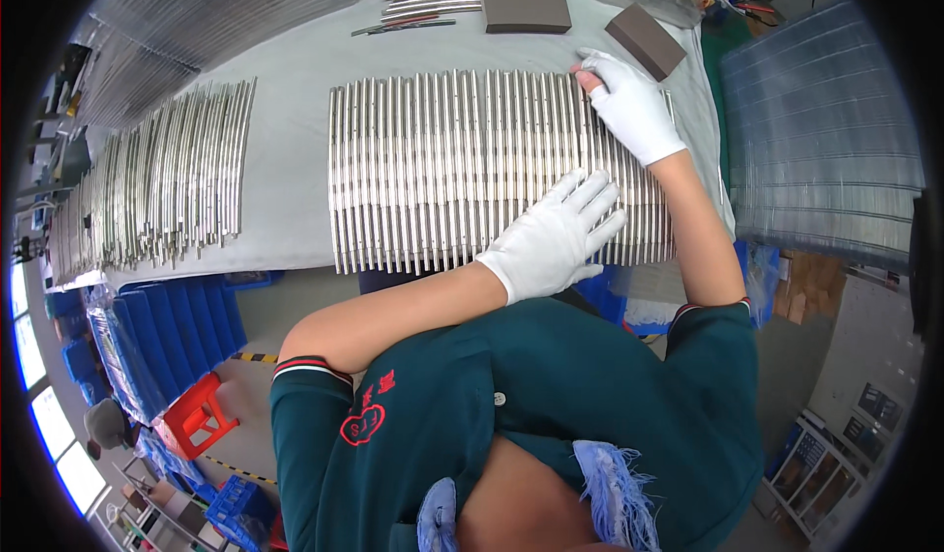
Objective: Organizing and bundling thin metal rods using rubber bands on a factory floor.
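Observation:
A wide row of slim silvery metal rods (442, 159) lies side by side on the pale tablecloth in front of me. My left hand (556, 242), in a white glove, rests over the near part of the row at its right, fingers spread. My right hand (634, 110), gloved in white with bare fingertips showing, is at the far ends of the rods on the right. Its thumb and forefinger close at the end of a rod, though the exact contact is small and partly hidden. Both forearms cross over the table edge.
More rods (192, 174) lie in a looser row on the left. Two brown blocks (526, 6) and several loose rods (430, 1) are at the far side. Stacked clear plastic trays (821, 139) stand at right; blue bins (182, 326) and a red stool (200, 416) are lower left.

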`<action>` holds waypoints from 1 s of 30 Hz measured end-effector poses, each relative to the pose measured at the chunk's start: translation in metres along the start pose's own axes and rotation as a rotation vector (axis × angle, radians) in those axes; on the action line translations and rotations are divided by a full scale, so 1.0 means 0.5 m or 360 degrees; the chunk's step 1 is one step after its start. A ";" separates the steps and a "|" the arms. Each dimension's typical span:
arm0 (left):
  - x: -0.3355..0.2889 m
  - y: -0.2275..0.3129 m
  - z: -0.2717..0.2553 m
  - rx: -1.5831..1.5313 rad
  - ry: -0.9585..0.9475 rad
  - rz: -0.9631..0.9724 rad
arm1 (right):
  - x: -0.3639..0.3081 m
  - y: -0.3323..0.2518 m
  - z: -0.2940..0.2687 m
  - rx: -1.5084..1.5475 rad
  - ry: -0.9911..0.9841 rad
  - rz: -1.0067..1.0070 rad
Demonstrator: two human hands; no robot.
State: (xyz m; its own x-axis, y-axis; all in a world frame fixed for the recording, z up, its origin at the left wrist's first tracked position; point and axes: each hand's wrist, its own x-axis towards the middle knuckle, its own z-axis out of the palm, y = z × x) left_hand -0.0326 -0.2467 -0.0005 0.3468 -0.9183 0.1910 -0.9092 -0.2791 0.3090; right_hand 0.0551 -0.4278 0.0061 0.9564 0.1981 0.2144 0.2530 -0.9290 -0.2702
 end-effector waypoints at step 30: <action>-0.206 -0.187 -0.132 0.0366 0.0130 -0.0802 | -0.175 -0.109 -0.043 0.4252 0.0272 0.1560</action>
State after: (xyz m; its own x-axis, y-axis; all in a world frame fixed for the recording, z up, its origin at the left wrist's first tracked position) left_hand 0.0321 -0.1074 0.0125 0.7599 -0.6333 0.1467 -0.6501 -0.7404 0.1711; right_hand -0.0457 -0.4012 0.0224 0.8706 0.1488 -0.4690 -0.1845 0.9823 -0.0309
